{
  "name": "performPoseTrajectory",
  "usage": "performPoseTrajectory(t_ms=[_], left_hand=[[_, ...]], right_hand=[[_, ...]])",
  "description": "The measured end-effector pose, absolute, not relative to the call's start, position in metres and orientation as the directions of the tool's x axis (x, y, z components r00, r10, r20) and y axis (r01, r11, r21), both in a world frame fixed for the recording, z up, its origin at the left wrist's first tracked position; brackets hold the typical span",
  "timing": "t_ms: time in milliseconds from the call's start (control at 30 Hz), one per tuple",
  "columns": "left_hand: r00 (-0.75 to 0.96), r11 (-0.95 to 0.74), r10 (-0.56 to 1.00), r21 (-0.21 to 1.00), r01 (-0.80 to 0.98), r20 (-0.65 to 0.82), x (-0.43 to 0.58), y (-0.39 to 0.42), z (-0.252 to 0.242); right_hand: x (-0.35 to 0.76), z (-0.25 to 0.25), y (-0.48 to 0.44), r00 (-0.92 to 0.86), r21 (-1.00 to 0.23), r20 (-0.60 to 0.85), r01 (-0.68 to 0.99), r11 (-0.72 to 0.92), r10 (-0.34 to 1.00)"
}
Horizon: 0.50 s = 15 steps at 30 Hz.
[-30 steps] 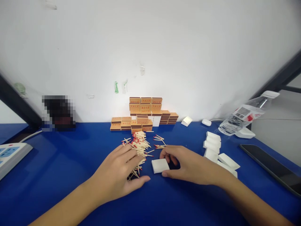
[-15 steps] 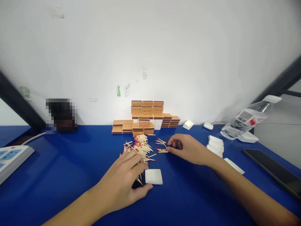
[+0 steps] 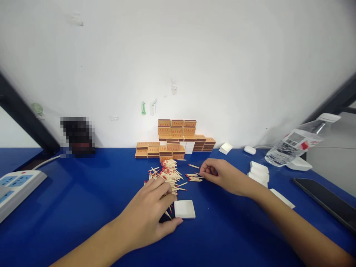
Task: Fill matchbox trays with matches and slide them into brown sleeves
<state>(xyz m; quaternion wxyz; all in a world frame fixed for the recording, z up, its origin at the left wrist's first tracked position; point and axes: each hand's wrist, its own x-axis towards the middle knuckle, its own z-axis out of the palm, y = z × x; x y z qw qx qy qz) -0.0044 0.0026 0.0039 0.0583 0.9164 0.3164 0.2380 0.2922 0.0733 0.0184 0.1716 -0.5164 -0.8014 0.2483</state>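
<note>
My left hand curls around the left end of a small white matchbox tray, thumb at its near edge and index finger at its far corner. The tray lies flat, and its inside looks bare. Left of it spreads a pile of red-headed matches, partly covered by my left hand. My right hand is closed in a pinch at the tail ends of a small group of matches to the right of the pile. One match lies apart, just beyond that group.
Orange matchboxes stand stacked against the wall. To the right are more white trays, a folded white piece, a white earbud-like case, a leaning water bottle and a phone. A power strip sits at the left.
My right thumb and fingers have drawn together at the small group, and its upper matches have shifted, leaving one apart. My left hand stays at the tray. The whole view has shifted slightly.
</note>
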Motion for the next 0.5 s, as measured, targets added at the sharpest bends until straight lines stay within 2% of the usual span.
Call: performPoseTrajectory(t_ms=[267,500], left_hand=[[0.690,-0.799,0.598,0.243,0.550,0.408,-0.005,0.002,0.003],[0.693,-0.788,0.613,0.239,0.567,0.380,-0.005,0.002,0.003]], right_hand=[[0.284,0.018,0.065,-0.495,-0.531,0.102,0.706,0.468,0.863],[0.279,0.012,0.069,-0.515,-0.515,0.048,0.722,0.463,0.856]])
